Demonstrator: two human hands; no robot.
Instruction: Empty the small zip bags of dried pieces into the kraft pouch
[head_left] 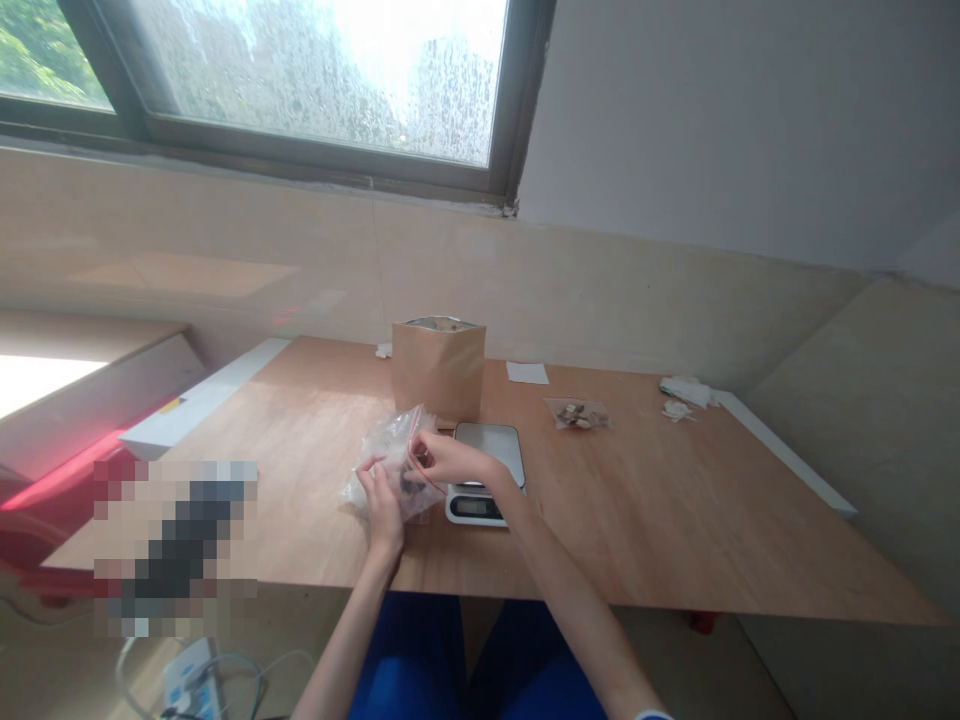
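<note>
A clear zip bag [367,455] with a red seal line lies bunched on the table's front half. My left hand [381,495] grips its side, thumb and fingers pressing the plastic. My right hand [442,460] reaches into the mouth of this bag from the right. Its fingertips are drawn together there, partly hidden by the plastic, and what they hold cannot be made out. Some dark brown pieces [411,482] show through the bag below the fingers. Under my right wrist stands a white digital kitchen scale [491,440], its front display [472,508] facing me.
Behind the scale a brown kraft paper pouch [439,370] stands upright, open at the top. A small clear bag of brown and pale dried pieces [577,415] lies to the right. White paper [527,373] and crumpled tissues [686,392] lie further back. A blurred-out object [187,540] is at left.
</note>
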